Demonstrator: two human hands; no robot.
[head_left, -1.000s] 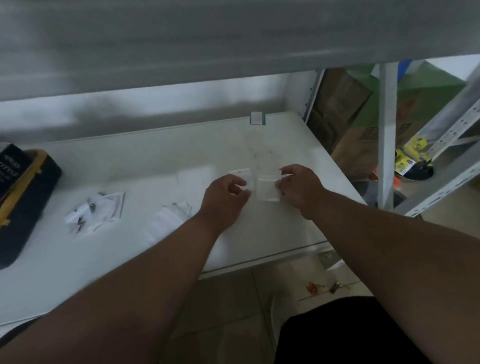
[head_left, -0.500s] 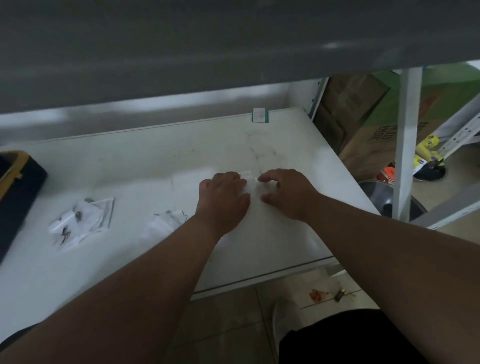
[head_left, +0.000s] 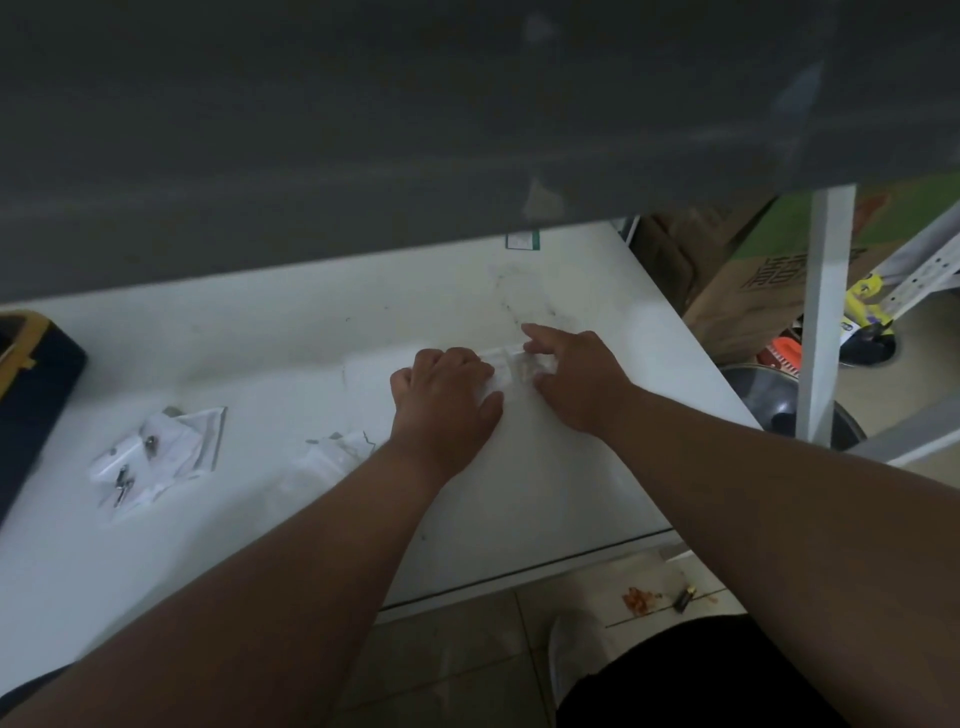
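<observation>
A small clear plastic packet (head_left: 506, 366) lies flat on the white shelf board (head_left: 519, 493), right of centre. My left hand (head_left: 447, 400) rests on the packet's left end with its fingers curled over it and the thumb alongside. My right hand (head_left: 576, 379) presses on the right end, index finger stretched forward and thumb spread out. Most of the packet is hidden under the two hands.
A clear bag of screws (head_left: 156, 462) and another clear bag (head_left: 332, 452) lie to the left. A black and yellow case (head_left: 31, 395) sits at the far left. A grey upper shelf (head_left: 467, 130) hangs overhead. A white post (head_left: 826, 312), cardboard boxes (head_left: 753, 291) and a metal bowl (head_left: 769, 400) stand right.
Both hands lowered the packet from a raised pinch down flat onto the board. The right hand's fingers have spread out over it. The view has tilted downward.
</observation>
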